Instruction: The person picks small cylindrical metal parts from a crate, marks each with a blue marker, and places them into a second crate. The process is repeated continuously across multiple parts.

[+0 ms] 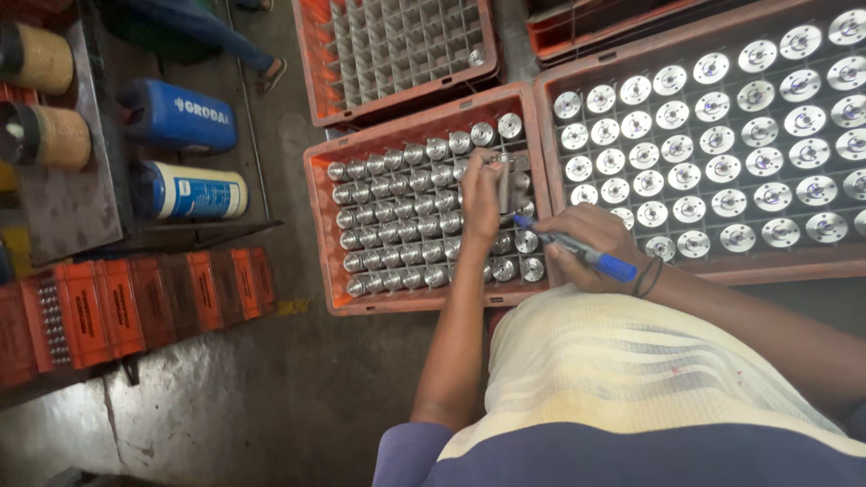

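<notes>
Two bare hands over an orange plastic crate (pixel 317 225) of upright silver metal cylinders (pixel 397 225), seen from the head camera. Left hand (pixel 482 194) raised on an outstretched forearm, fingers pinched shut around one slim silver metal cylinder (pixel 504 180) lifted upright just above the crate's right columns. Right hand (pixel 586 245) lower and just beside, wrist bent inward, curled tight on a blue marker pen (pixel 577 251), tip pointing left toward the lifted piece. Hands close but apart. Right of them, a second orange crate (pixel 776 266) of flat-topped round silver parts (pixel 722 135). Farther up, a mostly empty gridded crate (pixel 311 81). Left, two blue canisters (pixel 185 153) lying on their sides.
</notes>
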Action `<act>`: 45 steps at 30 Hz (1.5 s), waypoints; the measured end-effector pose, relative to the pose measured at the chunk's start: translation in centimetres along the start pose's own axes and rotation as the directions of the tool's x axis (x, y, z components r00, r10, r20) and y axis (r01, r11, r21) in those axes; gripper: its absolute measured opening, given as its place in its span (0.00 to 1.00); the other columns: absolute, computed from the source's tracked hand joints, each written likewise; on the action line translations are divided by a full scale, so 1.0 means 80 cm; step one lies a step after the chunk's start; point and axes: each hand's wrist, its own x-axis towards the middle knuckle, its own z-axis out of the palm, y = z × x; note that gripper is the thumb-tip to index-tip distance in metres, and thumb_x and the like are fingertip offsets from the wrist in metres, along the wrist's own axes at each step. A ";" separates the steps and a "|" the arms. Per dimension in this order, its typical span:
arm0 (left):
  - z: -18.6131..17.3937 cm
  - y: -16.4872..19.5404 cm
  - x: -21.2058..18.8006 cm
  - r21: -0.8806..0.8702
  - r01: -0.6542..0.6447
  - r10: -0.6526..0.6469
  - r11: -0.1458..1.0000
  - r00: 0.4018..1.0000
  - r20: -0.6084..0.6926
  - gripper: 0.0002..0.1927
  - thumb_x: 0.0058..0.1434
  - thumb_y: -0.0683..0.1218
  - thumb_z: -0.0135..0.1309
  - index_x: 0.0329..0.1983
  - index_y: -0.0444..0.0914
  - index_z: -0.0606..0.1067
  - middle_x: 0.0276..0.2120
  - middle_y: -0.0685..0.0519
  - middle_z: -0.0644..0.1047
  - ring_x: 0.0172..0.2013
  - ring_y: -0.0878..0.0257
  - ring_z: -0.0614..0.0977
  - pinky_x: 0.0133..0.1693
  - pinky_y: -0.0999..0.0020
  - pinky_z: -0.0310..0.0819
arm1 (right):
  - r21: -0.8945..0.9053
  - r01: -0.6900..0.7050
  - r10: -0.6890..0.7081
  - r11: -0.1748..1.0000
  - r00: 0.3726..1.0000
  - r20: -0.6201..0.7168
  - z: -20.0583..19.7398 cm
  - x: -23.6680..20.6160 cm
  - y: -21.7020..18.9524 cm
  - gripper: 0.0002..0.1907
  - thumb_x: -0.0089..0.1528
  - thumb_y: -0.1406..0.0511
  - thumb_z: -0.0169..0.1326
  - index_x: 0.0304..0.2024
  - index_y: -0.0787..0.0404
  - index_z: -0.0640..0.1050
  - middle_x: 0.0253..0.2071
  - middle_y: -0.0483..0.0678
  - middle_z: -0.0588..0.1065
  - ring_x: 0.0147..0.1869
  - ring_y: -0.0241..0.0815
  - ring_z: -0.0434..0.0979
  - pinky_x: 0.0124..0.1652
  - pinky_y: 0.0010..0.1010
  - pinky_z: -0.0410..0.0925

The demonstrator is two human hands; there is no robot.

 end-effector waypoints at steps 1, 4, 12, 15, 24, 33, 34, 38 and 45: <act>-0.002 0.007 0.004 0.259 -0.019 0.036 0.966 0.997 -0.064 0.15 0.68 0.52 0.48 0.48 0.36 0.69 0.31 0.47 0.80 0.26 0.59 0.82 0.27 0.62 0.75 | 0.001 -0.048 0.048 0.999 0.998 -0.034 -0.001 0.000 0.000 0.11 0.63 0.68 0.55 0.47 0.65 0.78 0.37 0.53 0.78 0.37 0.46 0.78 0.37 0.36 0.70; -0.012 0.029 0.011 0.800 -0.249 0.330 0.545 0.942 0.068 0.23 0.51 0.48 0.64 0.50 0.38 0.77 0.38 0.43 0.77 0.34 0.50 0.82 0.35 0.55 0.78 | 0.036 -0.128 0.131 0.991 0.987 -0.090 -0.004 0.001 0.001 0.11 0.64 0.68 0.54 0.49 0.66 0.78 0.36 0.52 0.78 0.36 0.44 0.77 0.36 0.35 0.69; -0.017 0.032 0.053 0.910 -0.051 0.319 0.411 0.943 -0.092 0.25 0.48 0.51 0.69 0.48 0.37 0.79 0.45 0.44 0.76 0.42 0.46 0.81 0.40 0.50 0.75 | 0.010 -0.114 0.114 0.993 0.989 -0.093 -0.005 0.001 0.003 0.12 0.63 0.68 0.54 0.48 0.65 0.78 0.35 0.52 0.78 0.34 0.44 0.77 0.35 0.35 0.69; -0.025 0.036 0.073 0.910 0.015 0.271 0.415 0.952 -0.139 0.30 0.42 0.53 0.72 0.47 0.36 0.79 0.42 0.47 0.78 0.42 0.50 0.82 0.43 0.52 0.76 | -0.001 -0.117 0.116 0.993 0.990 -0.074 -0.005 0.003 0.004 0.12 0.63 0.68 0.55 0.48 0.65 0.79 0.35 0.52 0.78 0.33 0.45 0.76 0.34 0.35 0.69; -0.046 0.037 0.034 -0.707 0.041 0.073 0.706 0.989 0.130 0.26 0.62 0.57 0.52 0.55 0.34 0.72 0.39 0.51 0.79 0.41 0.61 0.81 0.45 0.63 0.77 | -0.071 0.082 -0.081 0.994 0.997 0.018 -0.011 0.018 -0.013 0.13 0.59 0.68 0.57 0.46 0.64 0.78 0.37 0.52 0.79 0.36 0.48 0.78 0.38 0.38 0.69; 0.010 -0.022 0.002 -0.428 0.115 -0.092 0.896 0.993 0.075 0.22 0.73 0.58 0.42 0.50 0.35 0.74 0.35 0.54 0.80 0.30 0.68 0.77 0.31 0.70 0.73 | -0.068 0.121 -0.116 0.990 0.990 0.075 -0.005 0.015 -0.001 0.13 0.58 0.67 0.59 0.45 0.64 0.79 0.33 0.52 0.77 0.34 0.49 0.76 0.37 0.39 0.68; 0.009 -0.023 0.001 -0.450 0.121 -0.099 0.885 0.992 0.073 0.22 0.73 0.59 0.43 0.49 0.36 0.73 0.34 0.54 0.80 0.28 0.69 0.76 0.28 0.71 0.72 | -0.059 0.070 -0.070 0.996 0.998 0.010 -0.003 0.011 0.001 0.12 0.60 0.67 0.57 0.46 0.64 0.79 0.34 0.52 0.78 0.35 0.48 0.76 0.37 0.39 0.68; 0.008 -0.023 0.001 -0.361 0.121 -0.115 0.925 0.993 0.038 0.15 0.68 0.53 0.50 0.50 0.39 0.69 0.28 0.56 0.74 0.25 0.67 0.77 0.24 0.68 0.72 | -0.066 0.011 -0.011 0.998 1.000 -0.008 0.004 -0.002 0.009 0.10 0.62 0.66 0.57 0.45 0.63 0.79 0.35 0.51 0.79 0.35 0.44 0.76 0.36 0.38 0.68; 0.005 -0.009 0.001 -0.484 0.110 -0.055 0.868 0.990 0.127 0.13 0.62 0.49 0.50 0.47 0.39 0.68 0.29 0.50 0.78 0.29 0.60 0.83 0.32 0.65 0.80 | -0.059 0.000 0.001 0.998 1.000 0.024 0.003 -0.003 0.008 0.11 0.61 0.67 0.56 0.46 0.63 0.79 0.37 0.51 0.80 0.36 0.45 0.76 0.37 0.37 0.69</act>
